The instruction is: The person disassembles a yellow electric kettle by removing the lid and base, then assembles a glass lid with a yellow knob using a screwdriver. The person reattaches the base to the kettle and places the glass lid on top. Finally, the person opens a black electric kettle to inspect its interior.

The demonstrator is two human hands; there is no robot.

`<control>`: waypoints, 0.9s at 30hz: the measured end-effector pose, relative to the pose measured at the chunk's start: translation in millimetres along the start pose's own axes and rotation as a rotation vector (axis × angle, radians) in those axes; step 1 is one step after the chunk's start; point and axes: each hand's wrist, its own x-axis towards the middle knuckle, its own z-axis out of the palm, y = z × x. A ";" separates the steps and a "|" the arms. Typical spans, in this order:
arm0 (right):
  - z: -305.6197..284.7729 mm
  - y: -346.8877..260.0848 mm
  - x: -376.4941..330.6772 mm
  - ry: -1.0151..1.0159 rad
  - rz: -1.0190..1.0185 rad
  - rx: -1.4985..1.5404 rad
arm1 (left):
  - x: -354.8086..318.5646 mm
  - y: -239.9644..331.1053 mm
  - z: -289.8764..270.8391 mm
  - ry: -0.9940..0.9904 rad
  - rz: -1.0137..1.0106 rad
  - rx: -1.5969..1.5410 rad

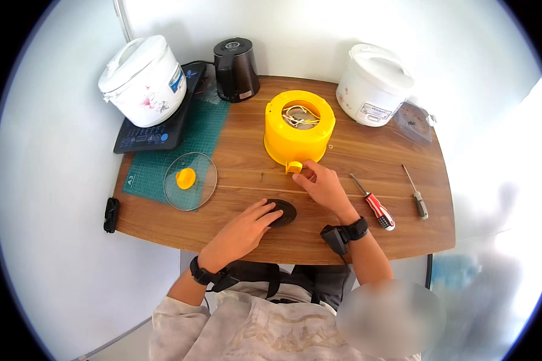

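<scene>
A yellow round appliance housing (296, 141) stands on the table, its top opening showing white wires inside. At its front base sticks out a small yellow handle (293, 168). My right hand (324, 186) is closed at that handle, thumb and index finger against its right side. My left hand (238, 231) lies with fingers spread on a flat black disc (288, 214) near the table's front; its thumb is hidden. Left of the disc rests a clear glass lid (202, 191) with a yellow knob (185, 178). A small screw (261, 177) lies between lid and housing.
A red-and-white screwdriver (379, 212) and a grey-handled one (420, 206) lie on the right. At the back stand a dark kettle (242, 69) and a white rice cooker (373, 87). Another white cooker (144, 84) sits on a black induction plate (141, 139), above a green cutting mat (144, 180).
</scene>
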 end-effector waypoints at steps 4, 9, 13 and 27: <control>-1.5 -4.0 -4.1 0.082 -0.065 -0.107 | -2.9 3.7 -1.3 -0.019 0.007 -0.025; -6.2 -7.7 -25.6 0.106 -0.074 -0.175 | -12.3 8.4 -3.9 -0.006 0.003 -0.061; -15.1 -11.9 -53.1 0.073 -0.083 -0.139 | -18.5 21.3 -23.1 0.002 -0.040 -0.129; -29.7 -18.9 -131.4 0.023 -0.064 0.076 | 41.6 68.3 -66.4 0.132 0.121 0.132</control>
